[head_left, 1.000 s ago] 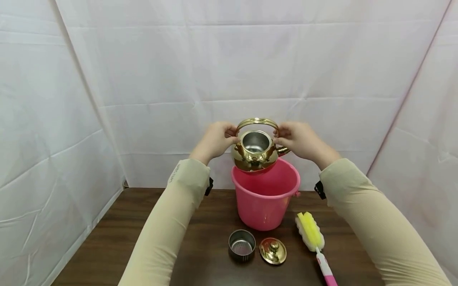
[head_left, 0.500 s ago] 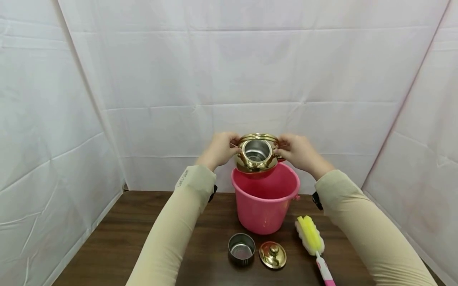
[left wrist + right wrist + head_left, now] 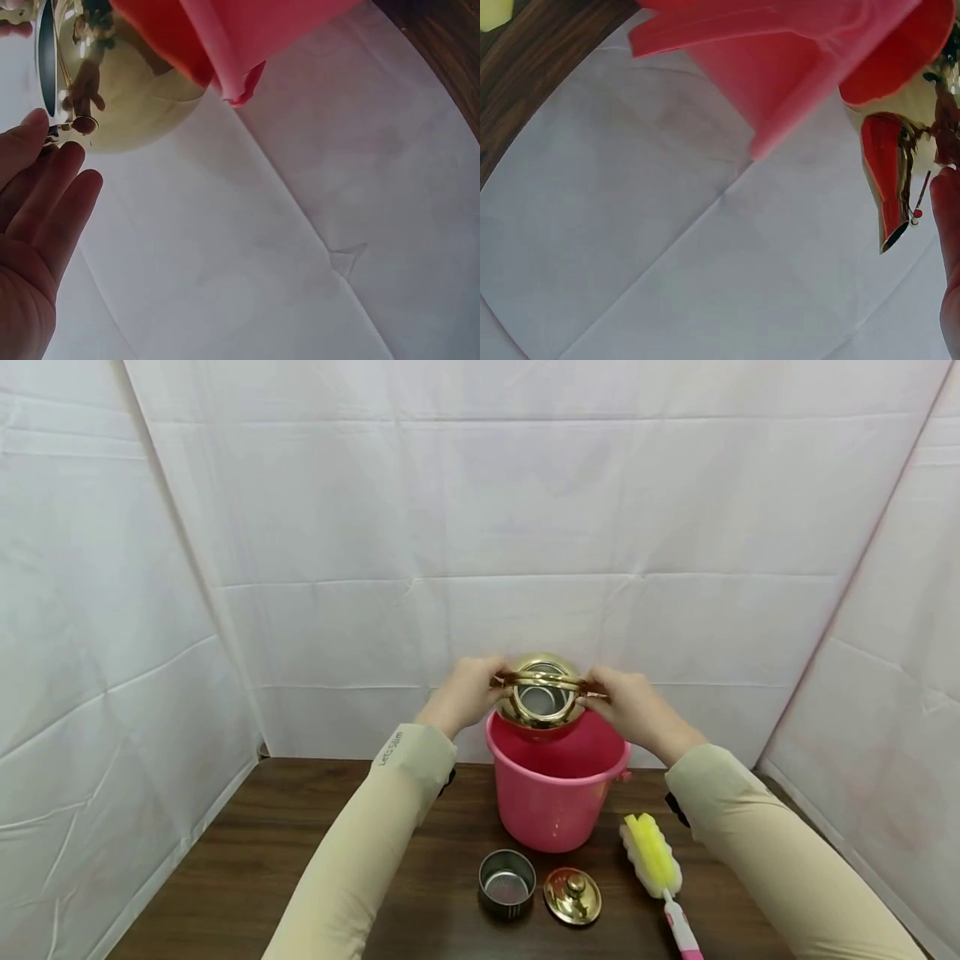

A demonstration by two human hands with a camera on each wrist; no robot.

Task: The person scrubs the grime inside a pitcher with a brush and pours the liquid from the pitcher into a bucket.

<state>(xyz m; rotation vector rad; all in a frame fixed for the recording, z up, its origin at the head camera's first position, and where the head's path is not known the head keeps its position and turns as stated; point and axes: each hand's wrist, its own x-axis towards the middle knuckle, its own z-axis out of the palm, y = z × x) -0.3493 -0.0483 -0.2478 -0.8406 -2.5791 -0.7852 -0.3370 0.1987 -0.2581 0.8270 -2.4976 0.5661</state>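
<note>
A shiny gold kettle (image 3: 540, 727) without its lid hangs at the back rim of the pink bucket (image 3: 551, 810), its round mouth tipped toward me. Its arched handle (image 3: 551, 680) lies across the mouth in the head view. My left hand (image 3: 468, 692) pinches the handle's left end between thumb and fingers; in the left wrist view, thumb and fingertips meet at the handle joint beside the kettle's body (image 3: 142, 112). On the other side my right hand (image 3: 633, 703) pinches the right end. The spout (image 3: 889, 176) shows in the right wrist view, near the right hand (image 3: 949, 247).
In front of the bucket, on the dark wooden table (image 3: 300, 860), stand a small metal strainer cup (image 3: 507, 885) and a gold lid (image 3: 572, 896) with a knob. A yellow-and-white sponge brush (image 3: 652, 856) lies to the right. White cloth (image 3: 480, 510) hangs behind and at both sides.
Both hands have lowered a little with the kettle. Its handle has come from behind the mouth to across it, and the spout has gone out of sight in the head view.
</note>
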